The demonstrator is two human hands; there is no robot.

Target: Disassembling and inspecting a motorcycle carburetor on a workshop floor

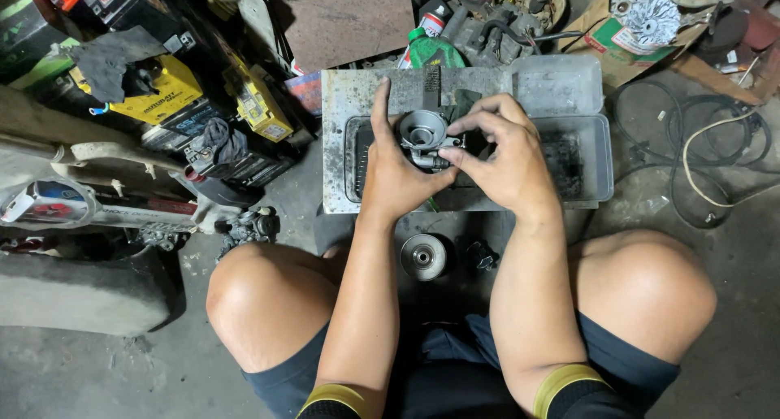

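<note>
L hand [396, 171] + R hand [500, 155] grip carburetor [422, 134] | over tray [597, 155], prob. plastic

The lower half of the small metal engine part [424, 136] is hidden behind the left hand [396, 171] and the right hand [496, 155], so how the fingers grip it underneath cannot be told. The wrists cover the near edge of the grey plastic tray [585, 155]. A dark smear in the tray is too blurred to identify. The black cable coil [691, 155] and the yellow batteries [162, 90] are partly buried in clutter.
</note>
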